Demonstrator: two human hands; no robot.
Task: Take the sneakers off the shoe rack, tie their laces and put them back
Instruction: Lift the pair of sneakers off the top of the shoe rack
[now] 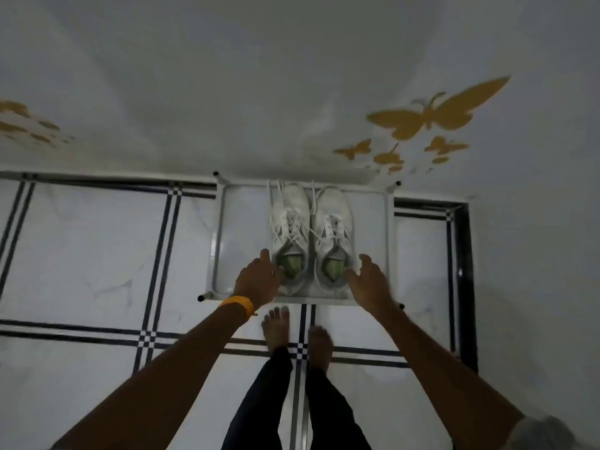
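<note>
White sneakers (311, 235) sit paired on the shoe rack (217, 241), centre frame, long axes running up-frame, heels nearest. Left hand (258, 278) and right hand (370, 282) flank the heels, fingers spread, gripping nothing; neither is clearly nearer

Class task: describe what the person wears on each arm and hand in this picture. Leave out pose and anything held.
Both forearms are bare, with no gloves. The left hand has a thick yellow band around the wrist and what may be a ring on one finger; blur makes that uncertain. The right hand wears nothing visible. A grey sleeve edge shows high on the right arm.
</note>
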